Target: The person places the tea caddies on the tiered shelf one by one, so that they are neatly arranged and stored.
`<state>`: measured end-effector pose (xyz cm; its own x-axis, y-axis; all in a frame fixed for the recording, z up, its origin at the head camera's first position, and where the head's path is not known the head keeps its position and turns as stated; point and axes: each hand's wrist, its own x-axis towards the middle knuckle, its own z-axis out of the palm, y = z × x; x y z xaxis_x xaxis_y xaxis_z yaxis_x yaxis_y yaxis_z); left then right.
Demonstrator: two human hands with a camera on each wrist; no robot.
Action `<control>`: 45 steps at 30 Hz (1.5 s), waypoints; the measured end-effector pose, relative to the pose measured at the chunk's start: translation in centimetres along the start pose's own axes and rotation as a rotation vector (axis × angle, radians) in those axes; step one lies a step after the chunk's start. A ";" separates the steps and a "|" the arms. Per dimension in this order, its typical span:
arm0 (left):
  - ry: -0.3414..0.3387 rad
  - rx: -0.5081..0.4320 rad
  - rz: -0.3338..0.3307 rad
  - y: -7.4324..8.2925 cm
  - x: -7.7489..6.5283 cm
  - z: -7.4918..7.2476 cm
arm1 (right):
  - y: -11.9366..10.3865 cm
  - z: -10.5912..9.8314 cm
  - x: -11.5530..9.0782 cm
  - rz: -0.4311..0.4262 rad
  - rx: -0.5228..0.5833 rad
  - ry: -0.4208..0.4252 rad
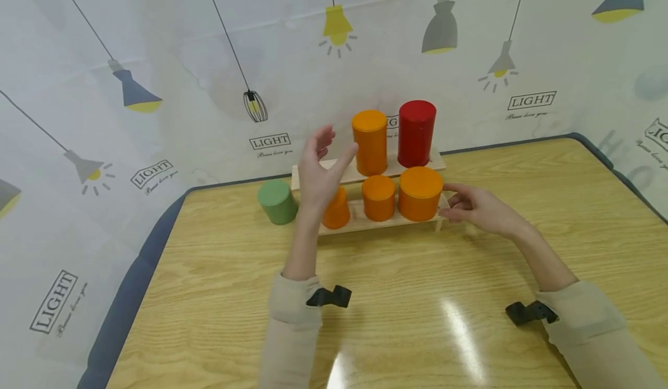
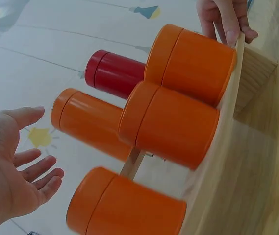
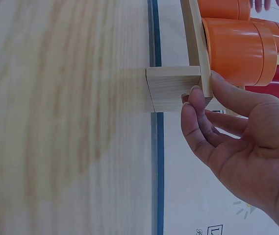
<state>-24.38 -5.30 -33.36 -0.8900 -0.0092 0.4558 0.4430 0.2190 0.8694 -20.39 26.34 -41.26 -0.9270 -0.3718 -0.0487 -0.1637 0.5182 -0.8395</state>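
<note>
A two-tier wooden rack [image 1: 357, 215] stands near the back of the table. My right hand [image 1: 482, 210] pinches the right end of its lower board, thumb on top and fingers curled beneath, as the right wrist view shows. On that board sit a wide orange canister [image 1: 420, 196], a smaller orange canister [image 1: 378, 200] and another orange canister [image 1: 338, 210], partly hidden behind my left wrist. The upper board carries a tall orange canister [image 1: 371, 146] and a tall red canister [image 1: 416, 137]. My left hand [image 1: 319, 175] hovers left of the tall orange canister, fingers spread and holding nothing.
A green canister [image 1: 279, 204] stands on the table [image 1: 219, 273] left of the rack. Behind runs a white backdrop [image 1: 209, 41] printed with lamps, and a dark blue edge [image 1: 130, 284] borders the tabletop.
</note>
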 end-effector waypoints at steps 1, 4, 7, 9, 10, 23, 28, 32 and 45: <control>0.002 0.014 0.013 -0.2 -0.1 -0.4 | 0.0 0.0 0.0 -0.003 0.004 -0.002; 0.009 0.045 0.042 -0.8 -0.5 -1.5 | -0.1 0.1 0.0 -0.012 0.013 -0.004; 0.020 0.081 0.045 -1.5 -0.8 -2.6 | -0.2 0.1 -0.1 -0.021 0.016 -0.004; 0.025 0.102 0.033 -1.9 -1.1 -3.4 | -0.2 0.1 -0.1 -0.019 0.012 -0.003; 0.027 0.108 0.026 -2.0 -1.2 -3.7 | -0.2 0.1 -0.1 -0.016 0.009 -0.002; 0.053 0.214 -0.044 -4.4 -2.1 -8.5 | -0.1 0.0 -0.1 -0.015 0.010 0.000; 0.049 0.257 -0.094 -6.0 -2.4 -9.8 | -0.2 0.0 -0.1 -0.027 0.017 -0.004; 0.025 0.296 -0.119 -7.0 -2.8 -10.7 | -0.2 0.1 -0.2 -0.038 0.027 -0.008; -0.043 0.375 -0.250 -10.1 -3.1 -12.5 | -0.2 0.2 -0.2 -0.021 0.011 -0.002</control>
<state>-24.74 -19.67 -41.18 -0.9720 -0.0675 0.2251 0.1511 0.5539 0.8188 -20.12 26.21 -41.20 -0.9226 -0.3844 -0.0322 -0.1794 0.5017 -0.8462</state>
